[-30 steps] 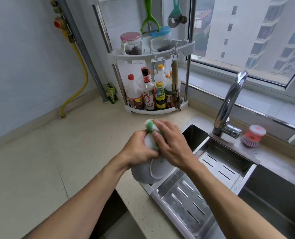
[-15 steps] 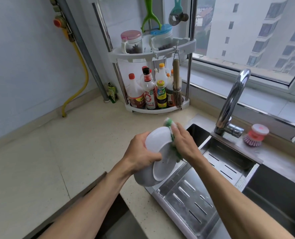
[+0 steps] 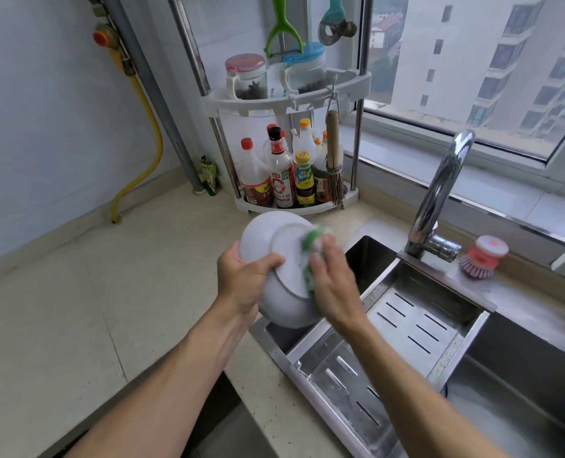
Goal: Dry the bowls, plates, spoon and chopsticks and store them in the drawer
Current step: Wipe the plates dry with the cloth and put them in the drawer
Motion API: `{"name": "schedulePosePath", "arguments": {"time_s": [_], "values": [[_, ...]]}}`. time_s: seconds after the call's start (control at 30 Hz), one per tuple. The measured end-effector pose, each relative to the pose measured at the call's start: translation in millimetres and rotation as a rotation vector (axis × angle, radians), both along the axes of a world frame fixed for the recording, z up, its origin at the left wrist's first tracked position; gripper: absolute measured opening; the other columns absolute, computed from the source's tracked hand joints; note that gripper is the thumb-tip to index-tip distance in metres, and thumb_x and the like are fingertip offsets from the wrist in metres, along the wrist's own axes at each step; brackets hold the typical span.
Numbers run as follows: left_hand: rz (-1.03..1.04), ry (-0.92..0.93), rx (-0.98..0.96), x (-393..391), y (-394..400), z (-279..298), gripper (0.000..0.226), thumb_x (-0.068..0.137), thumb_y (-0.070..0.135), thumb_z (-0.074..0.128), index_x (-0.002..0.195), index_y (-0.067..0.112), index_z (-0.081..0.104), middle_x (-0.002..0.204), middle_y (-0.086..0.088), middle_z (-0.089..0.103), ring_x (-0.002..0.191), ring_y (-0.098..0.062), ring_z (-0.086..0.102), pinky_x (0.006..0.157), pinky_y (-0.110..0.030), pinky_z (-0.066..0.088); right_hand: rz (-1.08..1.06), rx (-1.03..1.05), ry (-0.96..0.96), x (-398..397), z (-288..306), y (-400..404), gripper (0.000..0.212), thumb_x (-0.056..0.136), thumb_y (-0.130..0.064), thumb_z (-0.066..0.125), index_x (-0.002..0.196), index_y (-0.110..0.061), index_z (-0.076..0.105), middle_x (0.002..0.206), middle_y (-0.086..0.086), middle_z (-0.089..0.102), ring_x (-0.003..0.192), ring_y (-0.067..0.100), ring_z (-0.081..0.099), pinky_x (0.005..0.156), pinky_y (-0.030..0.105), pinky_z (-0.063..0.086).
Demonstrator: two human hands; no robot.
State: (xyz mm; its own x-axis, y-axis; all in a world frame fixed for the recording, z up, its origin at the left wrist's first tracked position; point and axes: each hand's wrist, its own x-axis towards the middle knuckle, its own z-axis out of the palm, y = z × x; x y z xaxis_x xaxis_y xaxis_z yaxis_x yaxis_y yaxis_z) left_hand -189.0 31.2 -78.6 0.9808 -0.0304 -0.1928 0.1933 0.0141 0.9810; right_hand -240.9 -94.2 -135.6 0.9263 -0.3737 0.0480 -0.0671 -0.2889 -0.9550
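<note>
Over the counter edge by the sink, my left hand (image 3: 241,279) grips a white bowl (image 3: 286,305), tilted with its underside and foot ring facing me. A second white dish (image 3: 261,233) shows behind it at the upper left, in the same hand. My right hand (image 3: 332,285) presses a green and white cloth (image 3: 311,246) against the bowl's base, fingers laid fairly flat over it. Below the counter, between my forearms, the dark opening of the drawer (image 3: 215,411) is partly visible. No spoon or chopsticks are in sight.
A steel sink (image 3: 522,375) with a slotted drain tray (image 3: 416,325) lies to the right, with the tap (image 3: 439,193) behind it. A red dish brush (image 3: 482,257) sits by the tap. A corner rack of bottles (image 3: 284,180) stands at the back of the beige counter (image 3: 76,309).
The bowl has been turned and raised in my left hand. My right hand slid the cloth from the top of the bowl down over its right side and base.
</note>
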Motion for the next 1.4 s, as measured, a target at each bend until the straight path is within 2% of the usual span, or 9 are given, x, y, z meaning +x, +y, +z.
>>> {"name": "schedulePosePath", "arguments": {"time_s": [0.13, 0.53, 0.77, 0.87, 0.97, 1.13, 1.23, 1.33, 1.4], "values": [[0.005, 0.045, -0.021, 8.3, 0.9, 2.8, 0.042, 0.071, -0.008, 0.077, 0.101, 0.017, 0.063, 0.106, -0.009, 0.070, 0.095, -0.028, 0.068, 0.078, -0.043, 0.060, 0.118, -0.183, -0.007, -3.1, -8.0, 5.4, 0.055, 0.106, -0.046, 0.027, 0.158, -0.031, 0.016, 0.167, -0.007, -0.002, 0.154, 0.013, -0.005, 0.124, 0.033, 0.002], [0.037, 0.094, -0.009, 0.1, -10.7, 3.6, 0.041, 0.068, -0.009, 0.078, 0.100, 0.012, 0.064, 0.101, -0.011, 0.071, 0.086, -0.027, 0.070, 0.068, -0.036, 0.059, 0.183, -0.160, 0.041, 15.4, 17.1, -12.1, 0.052, 0.109, -0.036, 0.028, 0.158, -0.029, 0.012, 0.164, -0.013, 0.000, 0.150, 0.006, -0.003, 0.118, 0.023, -0.001], [-0.038, 0.086, 0.030, -1.7, -3.3, 4.9, 0.046, 0.069, -0.009, 0.077, 0.107, 0.012, 0.063, 0.105, -0.011, 0.070, 0.093, -0.028, 0.069, 0.069, -0.037, 0.059, 0.190, -0.217, -0.040, -9.7, -4.4, -9.1, 0.051, 0.108, -0.041, 0.026, 0.154, -0.042, 0.005, 0.166, -0.007, 0.015, 0.151, 0.016, 0.018, 0.123, 0.040, 0.020], [-0.250, 0.071, 0.096, -5.6, -1.5, 12.0, 0.047, 0.072, -0.013, 0.074, 0.105, 0.017, 0.062, 0.108, -0.010, 0.068, 0.102, -0.029, 0.065, 0.083, -0.045, 0.059, 0.019, 0.017, 0.045, 17.1, 5.2, -33.7, 0.038, 0.109, -0.038, 0.026, 0.142, -0.032, 0.045, 0.138, 0.009, 0.055, 0.117, 0.027, 0.056, 0.098, 0.046, 0.047], [-0.334, 0.033, 0.114, -6.6, -0.2, 17.7, 0.051, 0.070, -0.014, 0.075, 0.111, 0.014, 0.063, 0.110, -0.011, 0.069, 0.105, -0.030, 0.065, 0.086, -0.047, 0.059, -0.027, 0.201, 0.035, 29.1, 14.8, -51.0, 0.039, 0.108, -0.038, 0.030, 0.124, -0.022, 0.061, 0.112, 0.008, 0.064, 0.103, 0.025, 0.060, 0.093, 0.043, 0.048], [-0.028, -0.026, 0.019, -7.8, -14.0, 18.9, 0.046, 0.071, -0.007, 0.077, 0.107, 0.017, 0.062, 0.104, -0.002, 0.068, 0.096, -0.021, 0.065, 0.070, -0.034, 0.058, -0.128, 0.283, 0.033, 22.9, 16.8, -27.0, 0.027, 0.108, -0.038, 0.032, 0.119, -0.025, 0.053, 0.100, 0.003, 0.059, 0.090, 0.022, 0.059, 0.076, 0.034, 0.049], [0.225, 0.042, -0.097, -1.4, -23.5, 18.2, 0.050, 0.071, -0.003, 0.078, 0.112, 0.017, 0.058, 0.109, -0.006, 0.066, 0.095, -0.026, 0.064, 0.074, -0.041, 0.060, -0.142, 0.264, 0.051, 12.8, 5.0, 10.1, 0.044, 0.104, -0.049, 0.028, 0.146, -0.034, 0.028, 0.128, 0.015, 0.056, 0.108, 0.034, 0.061, 0.086, 0.051, 0.055], [0.435, 0.173, -0.212, 4.4, -31.2, 20.3, 0.054, 0.072, 0.000, 0.077, 0.120, 0.015, 0.057, 0.110, -0.010, 0.064, 0.092, -0.032, 0.065, 0.071, -0.044, 0.061, -0.129, 0.216, -0.034, 1.7, 5.5, 50.6, 0.060, 0.106, -0.044, 0.026, 0.159, -0.030, 0.002, 0.166, -0.002, 0.008, 0.153, 0.018, 0.012, 0.125, 0.038, 0.014], [0.467, 0.201, -0.221, 7.5, -29.4, 17.8, 0.052, 0.072, 0.000, 0.077, 0.117, 0.016, 0.056, 0.108, -0.010, 0.065, 0.091, -0.032, 0.066, 0.068, -0.038, 0.060, -0.186, 0.213, -0.056, -5.0, 10.1, 71.3, 0.060, 0.109, -0.032, 0.025, 0.159, -0.021, -0.007, 0.163, -0.014, -0.012, 0.150, -0.001, -0.012, 0.116, 0.011, -0.008]]}}
